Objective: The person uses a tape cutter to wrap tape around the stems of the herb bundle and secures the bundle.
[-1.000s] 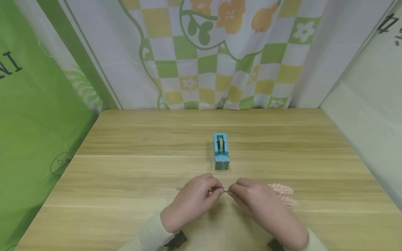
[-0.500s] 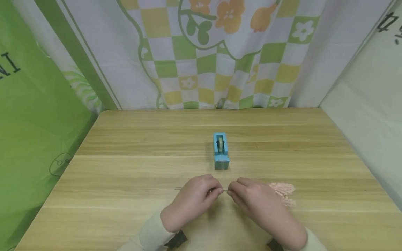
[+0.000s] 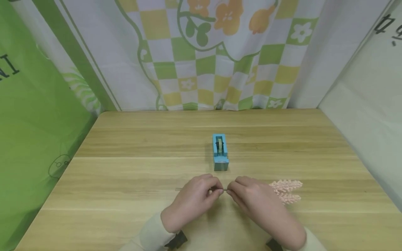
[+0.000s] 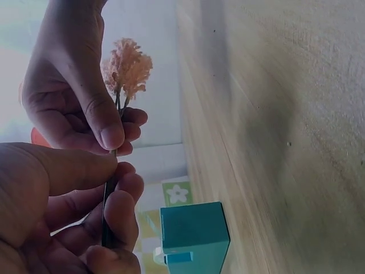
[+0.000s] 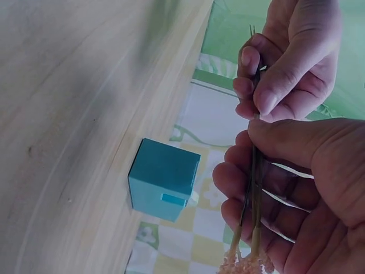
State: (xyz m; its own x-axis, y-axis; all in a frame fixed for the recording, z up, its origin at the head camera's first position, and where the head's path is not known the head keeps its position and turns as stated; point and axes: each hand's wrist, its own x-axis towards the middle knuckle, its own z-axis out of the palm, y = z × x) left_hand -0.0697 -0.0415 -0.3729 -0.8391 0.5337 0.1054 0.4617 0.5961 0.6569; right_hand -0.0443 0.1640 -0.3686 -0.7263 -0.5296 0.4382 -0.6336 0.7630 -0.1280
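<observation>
Thin dark stems with fluffy pink flower heads (image 3: 285, 190) lie sideways across both hands, which are close together above the table. My left hand (image 3: 196, 198) pinches the stems between thumb and fingers, and their thin ends stick out past it on the left. Close beside it, my right hand (image 3: 257, 200) pinches the same artificial flowers (image 4: 128, 65) nearer their heads. In the right wrist view, the stems (image 5: 255, 182) run along the right fingers. Just beyond the hands stands a blue tape dispenser (image 3: 221, 151) with a roll of tape in it.
The wooden table (image 3: 141, 139) reaches back to a checked, flowered curtain (image 3: 226, 69). A green wall covering (image 3: 41, 104) hangs at the left and a whitish one (image 3: 370, 87) at the right. A thin dark wire (image 3: 58, 165) shows by the table's left edge.
The pink flower heads have shifted and turned slightly beyond the right hand. Both hands keep nearly the same place and grip. The tape dispenser stays put.
</observation>
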